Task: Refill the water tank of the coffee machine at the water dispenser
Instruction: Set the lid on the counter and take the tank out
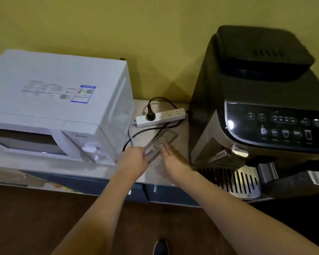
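A black coffee machine (261,111) stands at the right of the counter, its touch panel facing me and its metal drip tray (236,183) at the front. A flat, clear plastic tank lid (164,139) lies on the counter between the machine and a microwave. My left hand (134,159) is curled on the lid's near end, pinching it. My right hand (170,153) lies flat beside it, fingers stretched out and touching the lid's right edge. The water tank itself and the water dispenser are not visible.
A white microwave (53,107) fills the left of the counter. A white power strip (160,116) with a black plug and cables lies behind the lid, near the yellow wall. The counter's front edge (92,173) runs below my hands, with brown floor beneath.
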Action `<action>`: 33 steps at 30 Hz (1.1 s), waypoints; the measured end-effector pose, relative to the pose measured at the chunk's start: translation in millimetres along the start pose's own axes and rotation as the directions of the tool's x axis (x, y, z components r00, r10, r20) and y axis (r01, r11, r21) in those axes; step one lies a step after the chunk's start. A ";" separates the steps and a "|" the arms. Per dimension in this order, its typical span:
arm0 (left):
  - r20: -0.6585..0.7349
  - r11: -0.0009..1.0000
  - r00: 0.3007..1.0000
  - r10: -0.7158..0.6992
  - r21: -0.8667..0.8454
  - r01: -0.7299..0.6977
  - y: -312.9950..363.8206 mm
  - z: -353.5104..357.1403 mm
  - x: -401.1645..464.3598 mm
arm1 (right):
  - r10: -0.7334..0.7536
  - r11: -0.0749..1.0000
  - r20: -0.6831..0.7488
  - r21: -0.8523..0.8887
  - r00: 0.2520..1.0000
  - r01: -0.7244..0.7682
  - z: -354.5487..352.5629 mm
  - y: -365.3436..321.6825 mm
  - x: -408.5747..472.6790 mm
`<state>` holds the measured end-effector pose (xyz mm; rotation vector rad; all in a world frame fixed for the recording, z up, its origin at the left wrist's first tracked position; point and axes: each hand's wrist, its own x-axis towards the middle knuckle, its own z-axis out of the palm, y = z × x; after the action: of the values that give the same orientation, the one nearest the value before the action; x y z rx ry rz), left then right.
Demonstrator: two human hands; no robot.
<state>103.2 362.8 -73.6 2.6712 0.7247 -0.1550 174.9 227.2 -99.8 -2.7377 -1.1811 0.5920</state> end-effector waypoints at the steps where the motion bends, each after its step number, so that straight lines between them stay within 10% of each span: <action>1: 0.022 0.999 0.999 0.028 0.036 -0.029 1.4 9.0 8.4 | 0.049 0.998 0.014 0.023 0.999 -0.050 10.6 4.0 3.9; 14: 0.077 0.989 0.993 0.094 0.109 -0.103 9.0 41.1 26.5 | 0.157 0.882 0.156 0.423 0.975 -0.210 8.4 23.0 -9.3; 23: 0.199 0.960 0.945 0.258 -0.160 -0.228 139.7 34.0 -99.0 | 0.054 0.977 0.122 0.201 0.991 -0.078 -31.2 108.6 -174.6; 33: 0.143 0.867 0.860 0.490 -0.185 -0.463 337.5 35.1 -131.2 | 0.315 0.939 0.196 0.076 0.929 -0.334 -91.1 277.9 -289.9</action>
<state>160.9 18.3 27.8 2.5602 -0.0014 -0.2064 218.3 -168.2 6.5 -2.8526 -0.6958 0.9294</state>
